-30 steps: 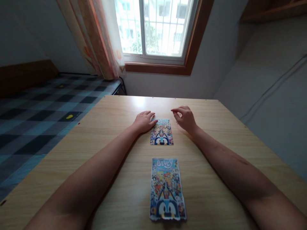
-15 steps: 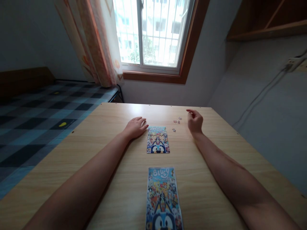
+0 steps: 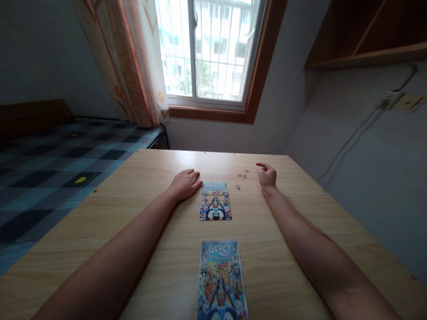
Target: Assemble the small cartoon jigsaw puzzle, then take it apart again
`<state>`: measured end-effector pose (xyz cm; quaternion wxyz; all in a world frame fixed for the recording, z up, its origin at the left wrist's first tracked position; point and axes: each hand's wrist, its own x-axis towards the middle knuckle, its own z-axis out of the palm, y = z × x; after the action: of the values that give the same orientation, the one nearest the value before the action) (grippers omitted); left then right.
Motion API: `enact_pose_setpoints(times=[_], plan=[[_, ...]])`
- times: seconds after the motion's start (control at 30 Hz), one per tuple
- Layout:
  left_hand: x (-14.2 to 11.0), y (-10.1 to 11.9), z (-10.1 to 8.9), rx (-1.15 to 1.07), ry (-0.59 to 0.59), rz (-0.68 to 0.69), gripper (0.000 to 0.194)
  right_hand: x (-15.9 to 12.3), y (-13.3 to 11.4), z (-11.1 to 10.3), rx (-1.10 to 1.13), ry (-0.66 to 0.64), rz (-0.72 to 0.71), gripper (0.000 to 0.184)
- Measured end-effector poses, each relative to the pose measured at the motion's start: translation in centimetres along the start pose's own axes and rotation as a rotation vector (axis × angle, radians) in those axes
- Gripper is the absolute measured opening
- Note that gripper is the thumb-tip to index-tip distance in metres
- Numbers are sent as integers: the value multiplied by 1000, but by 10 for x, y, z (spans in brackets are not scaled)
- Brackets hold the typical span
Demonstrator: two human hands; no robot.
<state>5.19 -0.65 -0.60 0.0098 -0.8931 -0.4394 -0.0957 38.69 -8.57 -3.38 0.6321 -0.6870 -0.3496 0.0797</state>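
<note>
A small colourful jigsaw puzzle [image 3: 215, 201] lies flat in the middle of the wooden table [image 3: 133, 209]. My left hand [image 3: 184, 183] rests flat on the table, fingers stretched, its fingertips touching the puzzle's upper left corner. My right hand [image 3: 266, 174] sits to the right of the puzzle with fingers loosely curled; I see nothing in it. Three loose puzzle pieces [image 3: 242, 177] lie between the puzzle and my right hand. A printed puzzle packet [image 3: 222, 281] with a blue cartoon dog lies nearer to me.
A bed with a checked blue cover [image 3: 50, 164] stands to the left of the table. Behind the table are a window [image 3: 210, 49] with a curtain [image 3: 130, 62]. A grey wall with a cable and socket [image 3: 388, 100] runs along the right.
My right hand has moved right, away from the puzzle's top edge, uncovering loose pieces. My left hand has slid slightly left. The camera has tilted up.
</note>
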Motion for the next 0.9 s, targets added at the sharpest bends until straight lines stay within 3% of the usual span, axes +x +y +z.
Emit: enact_pose_setpoints(times=[0.13, 0.3, 0.43, 0.63, 0.9], plan=[[0, 1, -1, -11, -3, 2, 55, -5, -4, 1, -26, -93, -79, 45], [-1, 2, -3, -4, -23, -8, 59, -16, -17, -1, -207, -573, -348, 35], [-1, 2, -3, -1, -16, -1, 57, -20, -36, -5, -487, -828, -460, 29], [-1, 2, -1, 2, -17, 5, 56, -29, -62, -8, -783, -866, -528, 15], [-1, 1, 0, -20, -11, 12, 54, -26, -75, -10, -830, -1019, -487, 11]])
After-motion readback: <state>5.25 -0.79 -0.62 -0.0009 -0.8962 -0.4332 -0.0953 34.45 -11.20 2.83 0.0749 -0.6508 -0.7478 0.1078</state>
